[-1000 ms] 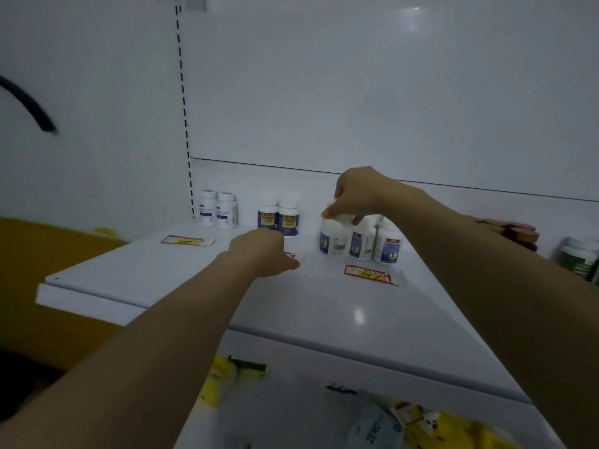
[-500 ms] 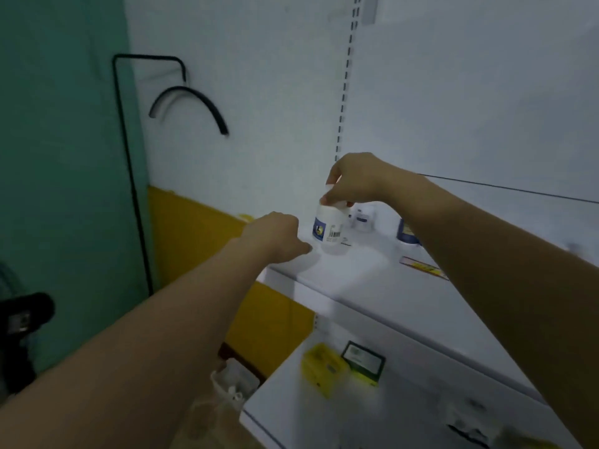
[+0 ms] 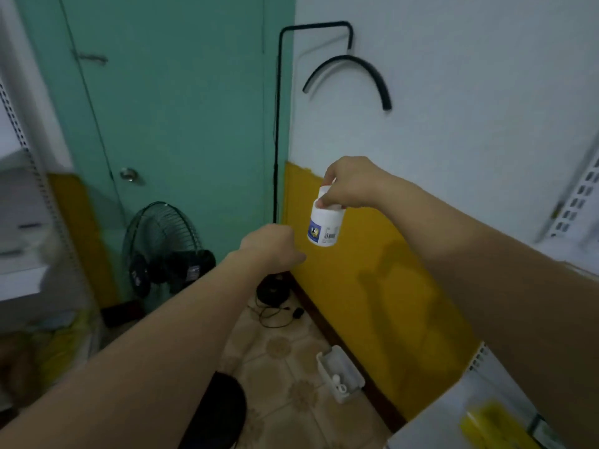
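Item: white bottle (image 3: 325,225), gripped by the cap in the curled fingers of the right hand (image 3: 351,184). It hangs in mid-air before the yellow wall band (image 3: 382,286), above the tiled floor (image 3: 285,348). Long axis near vertical, cap up, label toward the wearer. Left hand (image 3: 275,247) is just below-left, fingers curled under with nothing seen in them. Step, as judged: carrying. Next: a firm cap grip and a level spot to set it down.

Behind the white bottle (image 3: 325,218) with its blue label (image 3: 316,231) the wall (image 3: 453,124) is white above and mustard yellow below, left of the bottle are a teal-green door (image 3: 181,108) and a black fan (image 3: 162,251), and beneath it beige floor tiles (image 3: 285,351) bear brown flower medallions.
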The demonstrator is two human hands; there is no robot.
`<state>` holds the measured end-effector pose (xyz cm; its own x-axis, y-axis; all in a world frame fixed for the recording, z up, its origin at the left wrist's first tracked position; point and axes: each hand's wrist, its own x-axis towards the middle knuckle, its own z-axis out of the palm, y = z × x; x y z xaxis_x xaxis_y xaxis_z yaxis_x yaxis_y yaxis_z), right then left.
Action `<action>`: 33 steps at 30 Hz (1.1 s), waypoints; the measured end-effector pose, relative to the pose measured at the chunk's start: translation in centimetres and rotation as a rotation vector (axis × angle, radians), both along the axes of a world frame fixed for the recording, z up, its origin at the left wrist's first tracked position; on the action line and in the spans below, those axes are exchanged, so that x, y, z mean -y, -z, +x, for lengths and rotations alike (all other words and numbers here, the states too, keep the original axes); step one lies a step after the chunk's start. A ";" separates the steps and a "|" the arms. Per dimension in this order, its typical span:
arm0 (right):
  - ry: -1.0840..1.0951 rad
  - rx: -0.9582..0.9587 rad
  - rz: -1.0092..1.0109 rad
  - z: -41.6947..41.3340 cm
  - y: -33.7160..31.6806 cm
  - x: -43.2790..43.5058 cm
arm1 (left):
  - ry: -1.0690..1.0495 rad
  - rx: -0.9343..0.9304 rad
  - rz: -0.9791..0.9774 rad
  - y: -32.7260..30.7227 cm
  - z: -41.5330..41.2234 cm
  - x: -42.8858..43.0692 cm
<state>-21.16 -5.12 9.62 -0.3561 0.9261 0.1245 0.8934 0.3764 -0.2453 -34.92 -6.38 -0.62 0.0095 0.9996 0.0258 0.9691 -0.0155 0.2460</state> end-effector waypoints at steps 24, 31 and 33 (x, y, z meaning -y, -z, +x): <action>0.226 0.176 -0.409 0.9 29.5 -40.3 | 0.350 -0.142 -0.443 27.6 0.7 -38.4; 0.398 0.156 -0.650 6.9 47.7 -45.8 | 0.498 -0.151 -0.618 42.9 5.0 -43.7; 0.414 0.167 -0.692 8.0 54.2 -47.0 | 0.498 -0.165 -0.656 47.7 5.6 -44.8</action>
<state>-13.15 41.89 -44.60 0.0675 0.8341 -0.5475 0.9719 -0.1789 -0.1528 -29.29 38.46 -48.37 0.4064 0.6892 -0.5999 0.9112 -0.3542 0.2104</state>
